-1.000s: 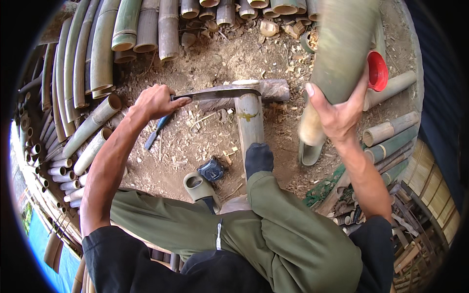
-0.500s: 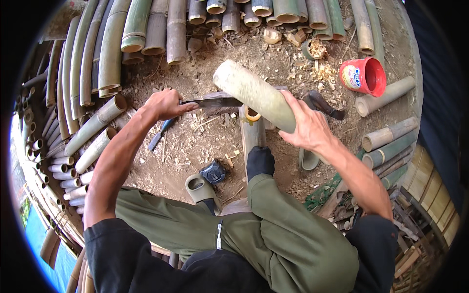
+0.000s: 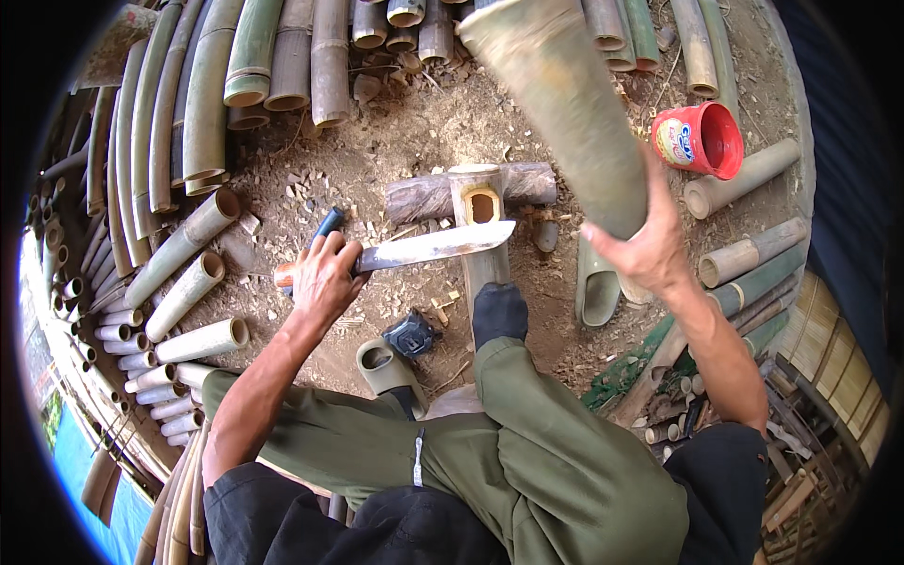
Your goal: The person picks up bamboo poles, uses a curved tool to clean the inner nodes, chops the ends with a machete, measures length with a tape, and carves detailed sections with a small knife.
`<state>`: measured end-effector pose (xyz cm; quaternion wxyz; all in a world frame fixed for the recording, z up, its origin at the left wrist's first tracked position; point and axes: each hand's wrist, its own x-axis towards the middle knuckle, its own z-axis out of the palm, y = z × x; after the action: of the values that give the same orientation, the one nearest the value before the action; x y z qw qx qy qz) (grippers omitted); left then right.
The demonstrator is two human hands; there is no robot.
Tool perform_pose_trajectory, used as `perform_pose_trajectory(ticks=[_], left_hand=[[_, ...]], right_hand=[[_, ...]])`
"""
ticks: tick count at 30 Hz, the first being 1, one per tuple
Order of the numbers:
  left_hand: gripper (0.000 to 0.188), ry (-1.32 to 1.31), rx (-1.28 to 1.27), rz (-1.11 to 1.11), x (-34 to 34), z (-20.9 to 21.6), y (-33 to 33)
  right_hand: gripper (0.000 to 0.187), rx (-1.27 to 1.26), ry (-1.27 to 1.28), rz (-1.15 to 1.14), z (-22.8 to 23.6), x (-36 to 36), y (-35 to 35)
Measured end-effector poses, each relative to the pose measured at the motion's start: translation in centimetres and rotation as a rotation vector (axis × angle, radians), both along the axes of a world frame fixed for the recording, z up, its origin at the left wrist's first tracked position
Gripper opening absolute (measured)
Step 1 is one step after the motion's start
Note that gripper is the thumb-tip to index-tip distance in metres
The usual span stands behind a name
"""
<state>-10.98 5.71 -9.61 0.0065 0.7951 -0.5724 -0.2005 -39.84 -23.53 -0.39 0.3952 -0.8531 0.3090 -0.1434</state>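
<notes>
My left hand point(image 3: 323, 276) is closed round the orange-brown handle of a machete point(image 3: 438, 247). Its broad blade points right, passing over a bamboo length point(image 3: 486, 262) with a squared hole cut in it. That length rests across a short log point(image 3: 421, 200), and my dark-socked foot point(image 3: 500, 314) presses on its near part. Raised at the right, my right hand point(image 3: 654, 240) grips the lower end of a thick, pale-green bamboo piece point(image 3: 574, 104), slightly blurred and tilted up to the left. Partly behind my left hand lies a blue-handled tool point(image 3: 330, 221).
A black tape measure point(image 3: 411, 333) lies beside an olive sandal point(image 3: 381, 365); the other sandal point(image 3: 599, 292) is to the right. A red tub point(image 3: 702, 139) stands at far right. Bamboo poles point(image 3: 209, 104) line the far and left sides. Wood shavings litter the dirt.
My left hand has drawn the machete nearer to me, exposing the log and squared hole. My right hand has lifted the thick bamboo piece up and to the right.
</notes>
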Motion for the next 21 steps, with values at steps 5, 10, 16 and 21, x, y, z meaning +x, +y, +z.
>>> perform_pose_trajectory(ticks=[5,10,16,21], left_hand=[[0.030,0.008,0.159,-0.001,0.4,-0.3,-1.2],[0.029,0.023,0.145,-0.009,1.9,-1.8,-2.2],[0.024,-0.006,0.096,-0.028,2.2,-2.1,-2.0],[0.027,0.130,0.153,0.033,2.7,-1.8,-2.0]], right_hand=[[0.099,-0.237,-0.018,0.439,-2.7,-1.1,1.6],[0.079,-0.669,0.100,0.879,-5.5,0.0,-1.1],[0.059,-0.595,-0.031,0.891,-4.5,-0.3,1.5],[0.079,-0.688,0.402,0.753,-4.4,-0.2,-1.1]])
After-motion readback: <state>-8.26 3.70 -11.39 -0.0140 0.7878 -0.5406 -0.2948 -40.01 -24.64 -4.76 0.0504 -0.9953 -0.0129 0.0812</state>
